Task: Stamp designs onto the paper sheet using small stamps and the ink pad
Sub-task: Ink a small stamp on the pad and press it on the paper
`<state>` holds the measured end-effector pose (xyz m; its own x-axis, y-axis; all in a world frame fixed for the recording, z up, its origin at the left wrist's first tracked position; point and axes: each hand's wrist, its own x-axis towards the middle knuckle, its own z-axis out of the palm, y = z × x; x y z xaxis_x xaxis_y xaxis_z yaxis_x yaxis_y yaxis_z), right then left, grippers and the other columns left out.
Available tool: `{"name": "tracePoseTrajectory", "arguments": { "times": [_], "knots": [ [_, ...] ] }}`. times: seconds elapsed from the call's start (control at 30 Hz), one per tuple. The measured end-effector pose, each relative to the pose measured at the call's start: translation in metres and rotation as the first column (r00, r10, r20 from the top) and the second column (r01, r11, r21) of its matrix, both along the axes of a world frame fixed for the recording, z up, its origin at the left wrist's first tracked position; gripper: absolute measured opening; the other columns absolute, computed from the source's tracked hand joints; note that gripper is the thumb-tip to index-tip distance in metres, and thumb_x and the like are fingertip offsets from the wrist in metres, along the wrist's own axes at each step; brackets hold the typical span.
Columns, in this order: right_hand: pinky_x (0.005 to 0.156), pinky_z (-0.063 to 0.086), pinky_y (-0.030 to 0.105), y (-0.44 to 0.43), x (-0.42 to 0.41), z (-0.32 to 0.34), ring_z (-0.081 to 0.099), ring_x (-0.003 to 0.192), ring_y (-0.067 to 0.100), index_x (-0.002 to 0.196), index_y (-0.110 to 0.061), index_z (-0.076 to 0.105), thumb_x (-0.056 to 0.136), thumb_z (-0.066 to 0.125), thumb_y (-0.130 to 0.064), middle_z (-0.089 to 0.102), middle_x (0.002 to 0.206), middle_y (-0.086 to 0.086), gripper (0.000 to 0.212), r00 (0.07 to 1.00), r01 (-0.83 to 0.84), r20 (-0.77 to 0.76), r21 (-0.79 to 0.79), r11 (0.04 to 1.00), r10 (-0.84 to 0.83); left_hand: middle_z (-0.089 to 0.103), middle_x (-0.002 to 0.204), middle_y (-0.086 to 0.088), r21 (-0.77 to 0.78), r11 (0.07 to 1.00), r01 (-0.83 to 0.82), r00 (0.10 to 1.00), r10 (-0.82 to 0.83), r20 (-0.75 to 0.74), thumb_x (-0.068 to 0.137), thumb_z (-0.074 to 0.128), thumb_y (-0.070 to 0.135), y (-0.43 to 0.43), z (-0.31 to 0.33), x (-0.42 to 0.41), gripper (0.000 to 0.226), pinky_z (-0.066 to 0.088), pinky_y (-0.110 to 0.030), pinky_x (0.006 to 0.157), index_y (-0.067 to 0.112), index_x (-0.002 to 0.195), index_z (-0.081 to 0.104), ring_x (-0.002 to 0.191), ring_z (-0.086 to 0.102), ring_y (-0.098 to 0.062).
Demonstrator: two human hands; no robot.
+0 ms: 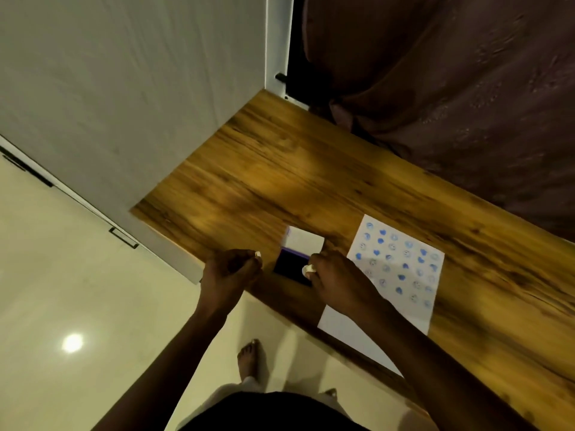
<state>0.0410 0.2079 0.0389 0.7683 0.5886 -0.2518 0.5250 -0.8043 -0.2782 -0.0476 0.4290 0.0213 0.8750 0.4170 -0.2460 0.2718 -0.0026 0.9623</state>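
Note:
A white paper sheet point(401, 269) lies on the wooden table point(280, 169), covered with several rows of blue stamped hearts and faces. Left of it sits a dark blue ink pad point(287, 265) with its white lid point(306, 242) flipped open behind it. My right hand point(336, 281) pinches a small white stamp point(308, 269) over the pad's right edge. My left hand point(230, 272) is closed at the table's near-left edge, with another small white stamp point(257, 254) at its fingertips. My right forearm hides the sheet's lower left part.
A grey wall panel point(124, 88) stands left of the table. A dark maroon curtain point(451, 88) hangs behind it. The glossy cream floor point(62, 290) lies below, with my bare foot point(249, 359) near the table's front edge.

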Motion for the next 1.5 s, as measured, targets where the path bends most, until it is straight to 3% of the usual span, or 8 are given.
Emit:
{"name": "tracePoseTrajectory", "arguments": {
  "times": [0.1, 0.27, 0.6, 0.83, 1.03, 1.17, 1.27, 1.5],
  "knots": [
    [0.1, 0.052, 0.031, 0.005, -0.005, -0.003, 0.061, 0.122, 0.023, 0.129, -0.015, 0.057, 0.102, 0.053, -0.032, 0.063, 0.13, 0.008, 0.032, 1.0, 0.001, -0.007, -0.072, 0.997, -0.002, 0.082, 0.081, -0.002, 0.016, 0.999, 0.034, 0.999, -0.034, -0.015, 0.093, 0.074, 0.023, 0.0, -0.004, 0.003, 0.01, 0.063, -0.042, 0.07, 0.018, 0.089, 0.082, 0.076, 0.079, -0.023],
    [0.071, 0.052, 0.038, 0.017, -0.012, 0.002, 0.066, 0.091, 0.033, 0.107, -0.011, 0.063, 0.092, 0.057, -0.017, 0.065, 0.103, 0.012, 0.018, 0.998, 0.032, -0.041, -0.133, 0.991, -0.038, 0.082, 0.082, 0.001, 0.033, 0.994, 0.105, 0.994, -0.105, -0.029, 0.095, 0.072, 0.024, -0.003, -0.009, 0.009, 0.013, 0.063, -0.042, 0.068, 0.016, 0.092, 0.081, 0.074, 0.078, -0.018],
    [0.074, 0.055, 0.042, 0.027, -0.015, 0.003, 0.066, 0.091, 0.036, 0.104, -0.007, 0.065, 0.091, 0.055, -0.01, 0.066, 0.104, 0.017, 0.016, 0.996, 0.056, -0.055, -0.15, 0.987, -0.065, 0.082, 0.084, 0.002, -0.041, 0.988, 0.146, 0.989, -0.148, -0.031, 0.091, 0.074, 0.035, -0.001, -0.019, 0.022, 0.01, 0.061, -0.031, 0.065, 0.027, 0.091, 0.08, 0.079, 0.079, -0.017],
    [0.067, 0.05, 0.04, 0.028, -0.015, 0.008, 0.068, 0.087, 0.037, 0.1, -0.007, 0.066, 0.091, 0.056, -0.01, 0.068, 0.099, 0.017, 0.014, 0.995, 0.09, -0.033, -0.135, 0.987, -0.095, 0.082, 0.089, 0.002, -0.069, 0.974, 0.217, 0.975, -0.212, 0.071, 0.094, 0.073, 0.018, -0.008, -0.016, 0.025, 0.008, 0.059, -0.022, 0.065, 0.017, 0.098, 0.08, 0.084, 0.079, -0.013],
    [0.079, 0.054, 0.033, 0.012, -0.007, 0.003, 0.069, 0.101, 0.028, 0.113, -0.011, 0.069, 0.092, 0.065, -0.022, 0.07, 0.11, 0.012, 0.024, 0.951, 0.29, -0.152, 0.119, 0.95, -0.271, 0.083, 0.095, -0.003, -0.053, 0.964, 0.259, 0.963, -0.254, 0.088, 0.092, 0.074, 0.022, -0.018, -0.014, 0.031, 0.016, 0.064, -0.037, 0.075, 0.013, 0.103, 0.079, 0.091, 0.08, -0.023],
    [0.069, 0.044, 0.009, -0.02, -0.004, 0.006, 0.064, 0.078, -0.008, 0.099, -0.022, 0.08, 0.086, 0.077, -0.037, 0.078, 0.093, -0.01, 0.02, 0.806, 0.589, -0.307, 0.337, 0.734, -0.506, 0.082, 0.102, -0.005, -0.12, 0.948, 0.294, 0.955, -0.288, 0.068, 0.093, 0.074, 0.017, -0.025, -0.017, 0.033, 0.018, 0.064, -0.044, 0.083, 0.01, 0.109, 0.078, 0.097, 0.079, -0.024],
    [0.068, 0.044, 0.013, -0.05, -0.005, 0.007, 0.069, 0.085, 0.004, 0.094, -0.02, 0.08, 0.086, 0.076, -0.043, 0.078, 0.092, -0.005, 0.025, 0.727, 0.687, -0.266, 0.316, 0.655, -0.634, 0.081, 0.109, -0.006, -0.141, 0.938, 0.318, 0.948, -0.311, 0.069, 0.09, 0.076, 0.021, -0.03, -0.017, 0.032, 0.024, 0.063, -0.047, 0.086, 0.011, 0.112, 0.077, 0.104, 0.077, -0.025],
    [0.093, 0.055, 0.029, -0.069, -0.026, -0.014, 0.071, 0.101, 0.019, 0.107, -0.016, 0.069, 0.096, 0.064, -0.037, 0.074, 0.111, 0.002, 0.024, 0.765, 0.643, -0.053, 0.138, 0.754, -0.642, 0.08, 0.111, 0.004, -0.123, 0.923, 0.365, 0.93, -0.366, 0.017, 0.087, 0.075, 0.026, -0.045, -0.021, 0.032, 0.023, 0.061, -0.052, 0.093, 0.015, 0.108, 0.077, 0.108, 0.074, -0.018]
  ]
}}
